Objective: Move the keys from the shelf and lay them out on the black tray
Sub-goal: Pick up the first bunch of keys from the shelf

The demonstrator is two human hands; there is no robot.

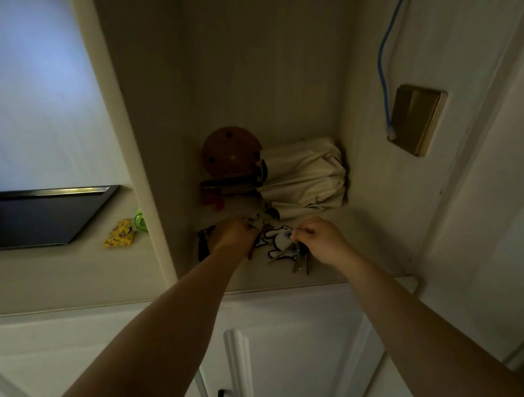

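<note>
Both my hands reach into a dim shelf niche. My left hand (234,234) is closed over a bunch of keys at the shelf's left, with a dark strap (203,242) showing beside it. My right hand (319,239) pinches the ring of another key bunch that carries a white cartoon charm (279,243); its metal keys (300,264) hang below my fingers. The black tray (43,219) lies on the counter to the left, outside the niche.
A folded cream umbrella (305,178) and a round wooden piece (229,151) stand at the back of the shelf. A yellow packet (120,233) and a green item (140,220) lie by the tray. A blue cable (384,70) hangs on the right wall.
</note>
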